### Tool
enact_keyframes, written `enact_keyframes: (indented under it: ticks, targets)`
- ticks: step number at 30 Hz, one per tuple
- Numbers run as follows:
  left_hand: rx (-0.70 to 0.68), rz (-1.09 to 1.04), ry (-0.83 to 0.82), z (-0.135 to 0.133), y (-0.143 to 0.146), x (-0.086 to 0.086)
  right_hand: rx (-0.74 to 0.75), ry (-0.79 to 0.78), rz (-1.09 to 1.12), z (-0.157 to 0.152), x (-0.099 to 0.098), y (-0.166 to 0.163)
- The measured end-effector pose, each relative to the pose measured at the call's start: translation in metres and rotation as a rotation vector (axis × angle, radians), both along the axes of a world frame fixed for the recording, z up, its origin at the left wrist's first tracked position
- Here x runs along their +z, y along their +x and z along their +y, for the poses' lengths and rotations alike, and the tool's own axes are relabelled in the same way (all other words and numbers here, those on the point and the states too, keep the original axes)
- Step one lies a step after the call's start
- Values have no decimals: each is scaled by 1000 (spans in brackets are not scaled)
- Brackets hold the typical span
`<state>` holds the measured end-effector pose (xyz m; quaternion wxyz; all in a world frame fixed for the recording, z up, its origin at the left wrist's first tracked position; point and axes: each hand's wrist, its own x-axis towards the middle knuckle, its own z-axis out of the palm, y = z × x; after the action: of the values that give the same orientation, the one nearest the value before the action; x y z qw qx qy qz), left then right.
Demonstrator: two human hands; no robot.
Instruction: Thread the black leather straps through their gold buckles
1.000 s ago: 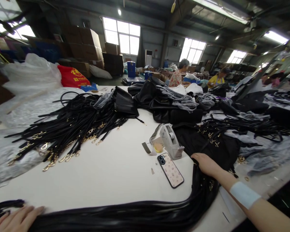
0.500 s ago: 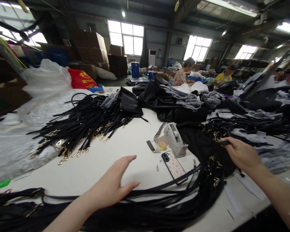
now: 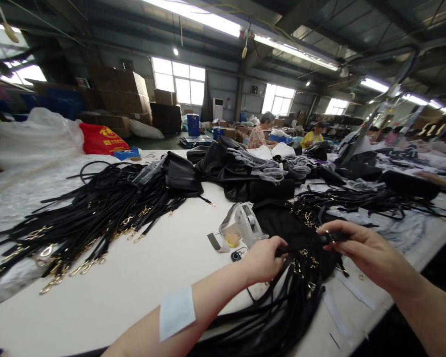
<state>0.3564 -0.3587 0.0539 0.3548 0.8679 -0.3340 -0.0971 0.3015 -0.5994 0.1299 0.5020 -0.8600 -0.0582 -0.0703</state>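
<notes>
Both hands are on a black strap [image 3: 330,238], which has a small metal buckle or ring near my right hand. My right hand [image 3: 367,250] pinches it between thumb and fingers. My left hand [image 3: 264,259] is closed around a black strap end to the left; it looks like the same strap, though dark material behind blurs the outline. Below the hands lies a bundle of black straps [image 3: 295,307] with gold clasps. A phone [image 3: 238,255] in a patterned case is partly covered by my left hand and forearm. Just behind is a grey tape dispenser [image 3: 247,223].
More black straps with gold snap hooks [image 3: 107,223] fan out at the left. Black bags [image 3: 223,163] are piled at the back, beside clear plastic wrapping [image 3: 33,139] and a red bag [image 3: 102,140]. Two people [image 3: 260,134] sit farther off. The table edge [image 3: 379,310] runs along the right.
My left hand has moved right from above the front straps and closed on a strap. My right hand has turned, with a strap still in its fingers. The view has shifted.
</notes>
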Motion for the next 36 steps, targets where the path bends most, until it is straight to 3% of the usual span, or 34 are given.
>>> enact_keyframes:
  ticks: [2, 7, 12, 17, 22, 26, 30, 33, 36]
  targets:
    - [35, -16, 63, 5, 3, 4, 53, 30, 24, -4, -2, -3]
    - [157, -124, 184, 49, 3, 15, 19, -235, 55, 8, -21, 2]
    - [264, -324, 392, 111, -10, 26, 181, -309, 73, 59, -42, 12]
    - [303, -404, 584, 165, -38, 23, 289, -377, -12, 113, -61, 27]
    - [438, -279, 744, 239, -61, 3, 460, -619, -52, 133, -106, 51]
    - [608, -122, 879, 324, -84, -24, 660, -869, 91, 122, -157, 59]
    - [688, -15, 974, 396, -110, -54, 689, -968, 154, 100, -193, 57]
    - [660, 14, 971, 423, -131, -70, 646, -1020, 155, 82, -205, 56]
    - [608, 42, 841, 430, -146, -79, 633, -1036, 148, 65, -209, 55]
